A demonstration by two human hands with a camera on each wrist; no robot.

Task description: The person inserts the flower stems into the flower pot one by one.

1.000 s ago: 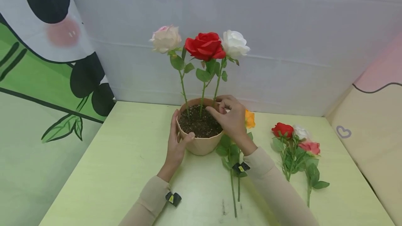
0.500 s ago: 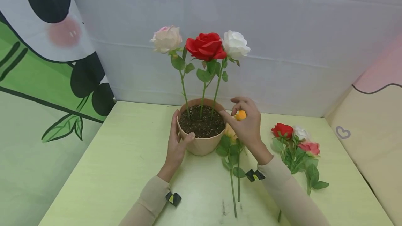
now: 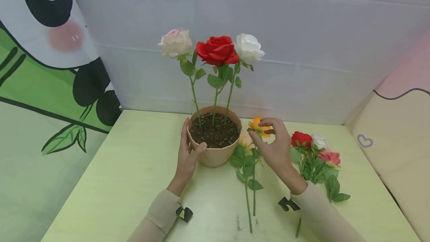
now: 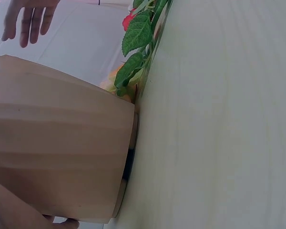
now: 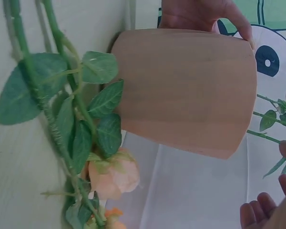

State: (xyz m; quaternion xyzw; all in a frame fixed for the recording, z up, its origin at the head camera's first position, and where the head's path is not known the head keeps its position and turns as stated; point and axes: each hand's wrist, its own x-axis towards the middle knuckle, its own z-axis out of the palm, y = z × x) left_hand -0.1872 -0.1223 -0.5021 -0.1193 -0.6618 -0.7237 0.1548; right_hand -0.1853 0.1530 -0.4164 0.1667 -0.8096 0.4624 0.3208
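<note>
A peach-coloured flower pot [image 3: 217,157] of dark soil stands on the table. Three artificial roses rise from it: a pale pink rose [image 3: 175,43], a red rose [image 3: 217,50] and a white rose [image 3: 249,47]. My left hand [image 3: 186,157] grips the pot's left side, its thumb at the rim. To the right of the pot, my right hand [image 3: 278,148] is raised with loosely bent fingers and holds nothing. In the head view it overlaps an orange rose [image 3: 256,125] lying there; the right wrist view shows the fingers apart from the lying flowers. A peach rose [image 5: 115,176] lies beside the pot.
Farther right on the table [image 3: 134,167] lie a red rose [image 3: 301,139], a white rose [image 3: 320,142] and a coral-pink rose [image 3: 330,157], partly behind the right forearm. A pale cloth backdrop [image 3: 302,40] rises behind the pot.
My right hand has let go of the white rose's stem in the pot and moved right and down, over the lying orange rose. My left hand stays on the pot.
</note>
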